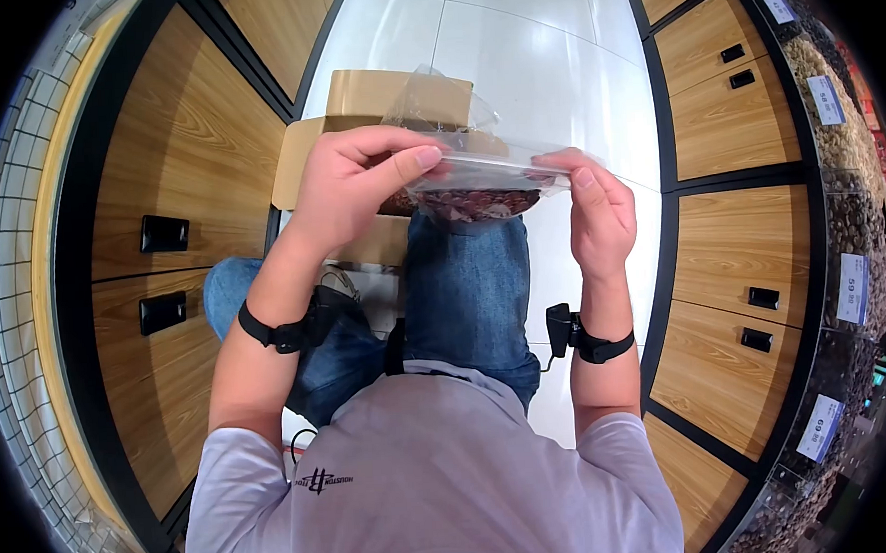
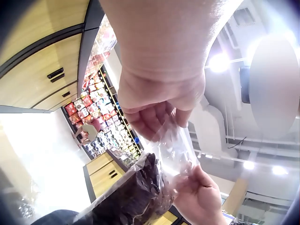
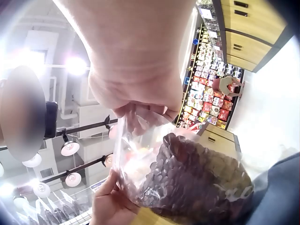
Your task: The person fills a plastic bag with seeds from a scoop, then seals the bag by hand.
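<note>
A clear plastic bag (image 1: 479, 206) holding dark reddish-brown flat dried pieces hangs between my two hands, above the knees. My left hand (image 1: 346, 181) pinches the left end of its top strip, thumb on the near side. The right hand (image 1: 600, 216) pinches the right end, so the top edge is stretched nearly straight across. In the right wrist view the dark pieces (image 3: 187, 173) fill the lower part of the bag, and its upper part is see-through film. The left wrist view shows the same bag (image 2: 136, 192) hanging below the left fingers.
An open cardboard box (image 1: 353, 93) stands on the pale tiled floor (image 1: 552, 60), with loose clear plastic film (image 1: 438, 91) at it. Wooden cabinets (image 1: 172, 171) line both sides. Bulk bins with price tags (image 1: 827, 101) run along the right. Another person (image 3: 227, 86) is far off by packed shelves.
</note>
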A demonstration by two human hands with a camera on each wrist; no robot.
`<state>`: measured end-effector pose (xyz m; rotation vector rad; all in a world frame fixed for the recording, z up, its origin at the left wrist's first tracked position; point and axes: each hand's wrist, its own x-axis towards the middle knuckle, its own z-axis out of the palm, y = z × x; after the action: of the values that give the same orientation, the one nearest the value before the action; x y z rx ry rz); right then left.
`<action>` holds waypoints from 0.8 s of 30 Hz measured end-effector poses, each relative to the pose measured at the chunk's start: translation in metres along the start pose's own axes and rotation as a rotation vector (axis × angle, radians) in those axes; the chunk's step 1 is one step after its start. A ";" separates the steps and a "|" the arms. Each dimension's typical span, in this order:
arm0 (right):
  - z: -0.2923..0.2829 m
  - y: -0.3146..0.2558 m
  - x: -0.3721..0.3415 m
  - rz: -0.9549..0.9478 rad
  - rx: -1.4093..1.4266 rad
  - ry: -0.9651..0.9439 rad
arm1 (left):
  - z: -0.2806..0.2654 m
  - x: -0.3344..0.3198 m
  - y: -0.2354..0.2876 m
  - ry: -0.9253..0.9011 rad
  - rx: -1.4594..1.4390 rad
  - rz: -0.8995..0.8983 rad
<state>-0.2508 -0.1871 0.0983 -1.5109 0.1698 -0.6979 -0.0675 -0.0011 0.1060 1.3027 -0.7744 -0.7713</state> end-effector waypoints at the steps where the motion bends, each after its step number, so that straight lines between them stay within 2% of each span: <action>1: -0.001 -0.001 0.000 0.004 -0.015 0.000 | -0.002 -0.001 -0.001 0.000 0.000 0.000; 2: -0.003 0.001 0.000 0.004 -0.015 0.000 | -0.003 -0.001 -0.002 0.008 0.014 0.015; 4: -0.008 0.008 0.000 -0.118 -0.136 -0.035 | -0.004 -0.003 -0.004 0.018 0.028 0.031; 6: -0.008 0.011 0.000 -0.118 -0.126 -0.020 | -0.004 -0.003 -0.005 0.052 0.145 0.081; 11: -0.006 0.004 0.000 -0.028 -0.115 0.083 | 0.002 -0.003 0.000 0.089 0.147 0.036; 13: -0.007 -0.006 0.007 -0.221 -0.460 0.007 | 0.007 -0.005 0.004 0.098 0.151 0.026; 14: -0.005 -0.013 0.009 -0.220 -0.459 0.004 | 0.010 -0.006 0.008 0.099 0.189 0.062; 16: 0.002 -0.033 0.017 -0.294 -0.770 -0.021 | 0.011 -0.006 0.011 0.106 0.228 0.102; 17: 0.011 -0.047 0.017 -0.131 -0.713 0.032 | 0.010 -0.007 0.010 0.076 0.262 0.118; 18: 0.014 -0.054 0.020 -0.136 -0.712 0.026 | 0.010 -0.007 0.010 0.049 0.296 0.134; 20: 0.017 -0.063 0.024 -0.240 -0.980 -0.137 | 0.013 -0.008 0.012 0.053 0.319 0.165; 21: 0.018 -0.058 0.027 -0.348 -1.014 -0.194 | 0.015 -0.008 0.013 0.050 0.343 0.193; 24: 0.030 -0.058 0.028 -0.457 -1.103 -0.239 | 0.016 -0.006 0.023 0.015 0.422 0.217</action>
<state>-0.2312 -0.1708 0.1650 -2.7319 0.0093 -0.8170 -0.0832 -0.0018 0.1305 1.5631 -1.0862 -0.4358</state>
